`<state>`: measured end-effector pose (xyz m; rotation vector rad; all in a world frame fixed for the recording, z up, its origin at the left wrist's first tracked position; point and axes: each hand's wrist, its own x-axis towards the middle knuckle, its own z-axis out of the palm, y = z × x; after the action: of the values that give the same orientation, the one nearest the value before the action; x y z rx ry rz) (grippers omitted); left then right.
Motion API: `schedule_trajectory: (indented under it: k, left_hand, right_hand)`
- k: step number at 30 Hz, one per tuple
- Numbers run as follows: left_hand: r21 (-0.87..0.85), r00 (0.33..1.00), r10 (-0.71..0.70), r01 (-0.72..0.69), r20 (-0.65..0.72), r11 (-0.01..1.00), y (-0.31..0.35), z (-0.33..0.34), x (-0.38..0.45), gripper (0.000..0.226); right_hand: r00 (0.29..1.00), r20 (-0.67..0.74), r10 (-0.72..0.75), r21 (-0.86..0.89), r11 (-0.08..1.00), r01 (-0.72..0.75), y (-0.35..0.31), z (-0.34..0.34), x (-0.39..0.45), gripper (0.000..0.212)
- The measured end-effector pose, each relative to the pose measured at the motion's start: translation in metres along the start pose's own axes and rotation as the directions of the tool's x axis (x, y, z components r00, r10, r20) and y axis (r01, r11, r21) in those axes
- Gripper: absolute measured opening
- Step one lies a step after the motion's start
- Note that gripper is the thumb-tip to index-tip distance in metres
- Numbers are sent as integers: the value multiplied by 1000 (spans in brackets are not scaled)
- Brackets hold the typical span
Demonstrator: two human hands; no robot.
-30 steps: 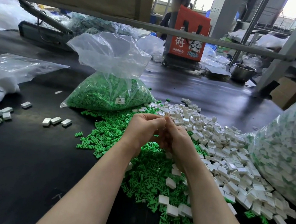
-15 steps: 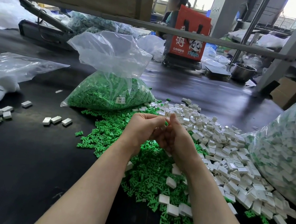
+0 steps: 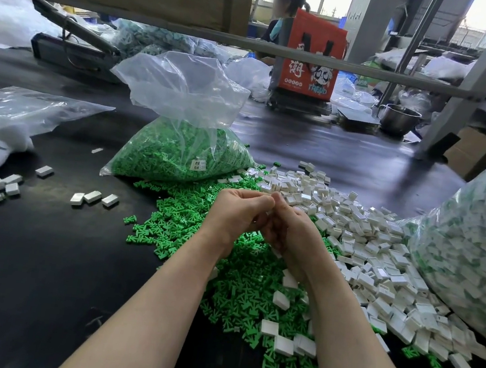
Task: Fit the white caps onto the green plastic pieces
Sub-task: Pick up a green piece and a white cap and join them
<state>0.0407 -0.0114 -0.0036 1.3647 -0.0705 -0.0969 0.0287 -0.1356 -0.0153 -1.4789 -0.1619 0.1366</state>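
Observation:
My left hand point(image 3: 236, 214) and my right hand point(image 3: 293, 236) meet fingertip to fingertip above the table, fingers curled. Together they pinch a small part of which only a white sliver point(image 3: 268, 215) shows; the rest is hidden by the fingers. Under my wrists lies a loose heap of green plastic pieces point(image 3: 180, 225) with a few white caps on it. A wide heap of white caps point(image 3: 366, 246) spreads to the right of my hands.
A clear bag of green pieces point(image 3: 177, 156) stands behind the heaps. A big bag of capped pieces point(image 3: 475, 239) fills the right edge. Capped pieces point(image 3: 93, 196) and an empty bag point(image 3: 14, 107) lie on the left. A person sits beyond the red bag point(image 3: 310, 53).
Both hands stay pressed together above the green heap; the fingertips have shifted only slightly. The person at the back has turned a little.

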Motion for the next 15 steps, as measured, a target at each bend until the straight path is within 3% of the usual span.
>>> schedule_trajectory:
  k: [15]
  left_hand:
    - [-48, 999, -4, 3, -40, 999, -1, 7, -1, 14]
  right_hand:
    - [1000, -15, 4, -5, 1000, -4, 2, -2, 0, 47]
